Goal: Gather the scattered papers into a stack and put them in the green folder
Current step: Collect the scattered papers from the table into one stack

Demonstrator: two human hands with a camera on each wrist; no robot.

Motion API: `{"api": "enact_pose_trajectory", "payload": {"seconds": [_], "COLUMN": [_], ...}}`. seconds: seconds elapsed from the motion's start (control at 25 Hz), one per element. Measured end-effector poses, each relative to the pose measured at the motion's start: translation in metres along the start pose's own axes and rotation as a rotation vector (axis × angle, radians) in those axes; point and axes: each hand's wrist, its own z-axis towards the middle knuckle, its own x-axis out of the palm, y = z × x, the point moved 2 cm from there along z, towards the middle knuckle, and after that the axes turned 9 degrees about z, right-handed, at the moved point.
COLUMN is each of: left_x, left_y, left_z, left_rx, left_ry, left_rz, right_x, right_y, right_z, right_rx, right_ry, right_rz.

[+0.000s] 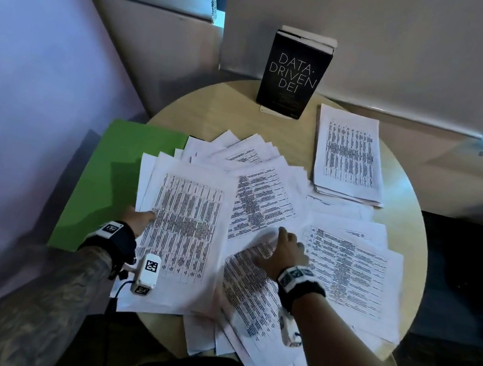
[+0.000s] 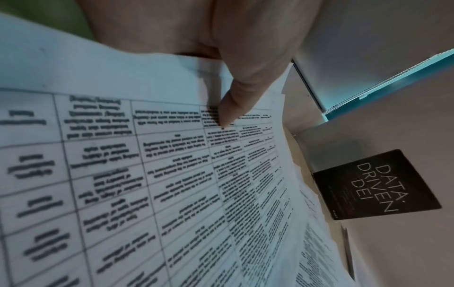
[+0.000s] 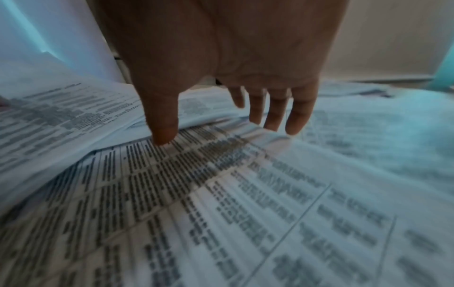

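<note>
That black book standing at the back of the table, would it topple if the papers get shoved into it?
Probably, if pushed hard. The black book stands upright on its narrow bottom edge on the round table, so a nudge up high could tip it. It looks thick, so likely heavy enough to resist a few sliding sheets. The neat paper stack beside it lies flat and apart from it.

Dim, bluish light; blurred wrist views

The papers (image 1: 182, 224) are thin, matt white sheets printed with black tables, and the folder (image 1: 106, 179) beside them looks like smooth matt green card. The table (image 1: 223, 112) shows a pale wood-look top, possibly laminate. The book (image 1: 293, 76) has a matt black cover.
</note>
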Motion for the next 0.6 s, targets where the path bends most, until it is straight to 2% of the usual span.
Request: {"api": "enact_pose_trajectory", "payload": {"seconds": [0.08, 0.2, 0.28, 0.36, 0.44, 0.6], "left_x": [0.0, 0.006, 0.01, 0.008, 0.009, -0.004], "left_y": [0.006, 0.014, 0.01, -0.002, 0.005, 0.029], "left_z": [-0.002, -0.001, -0.011, -0.036, -0.028, -0.001], "left_rx": [-0.031, -0.045, -0.027, -0.034, -0.032, -0.071], "left_ry": [0.0, 0.018, 0.002, 0.003, -0.012, -0.081], "left_rz": [0.026, 0.073, 0.116, 0.099, 0.107, 0.112], "right_x": [0.016, 0.015, 0.009, 0.01, 0.004, -0.042], "right_y": [-0.002, 0.0, 0.006, 0.012, 0.021, 0.006], "right_z": [-0.004, 0.013, 0.029, 0.043, 0.045, 0.044], "right_rx": [0.069, 0.388, 0.493, 0.463, 0.371, 0.211], "right_ry": [-0.08, -0.24, -0.202, -0.14, -0.166, -0.57], "right_rz": [0.116, 0.722, 0.965, 1.029, 1.134, 1.115]}}
